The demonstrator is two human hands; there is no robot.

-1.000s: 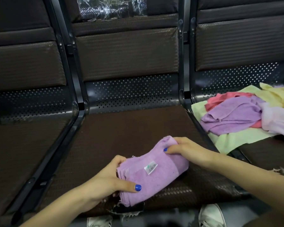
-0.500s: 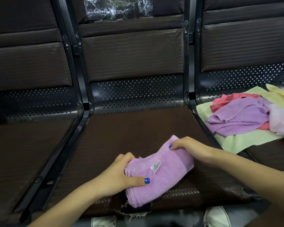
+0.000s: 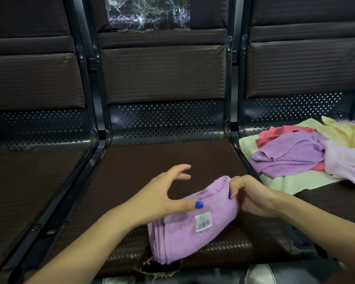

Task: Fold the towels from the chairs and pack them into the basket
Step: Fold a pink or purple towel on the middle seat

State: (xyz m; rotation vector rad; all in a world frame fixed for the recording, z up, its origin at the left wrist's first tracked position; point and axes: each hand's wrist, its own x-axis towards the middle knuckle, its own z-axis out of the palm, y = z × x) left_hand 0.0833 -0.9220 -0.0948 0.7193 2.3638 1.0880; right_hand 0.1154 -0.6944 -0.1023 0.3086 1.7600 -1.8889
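Seat (image 3: 143,160) dark woven, torn front edge; towel pile (image 3: 307,156) on neighbouring seat.

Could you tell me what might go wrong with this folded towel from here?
Only the right hand pinches the folded purple towel at one end; the left hand is open, so the layers may slip apart. The towel lies near the seat's torn front edge and could snag or slide off.

Bare forearms, blue-painted nails, white shoes (image 3: 258,274)
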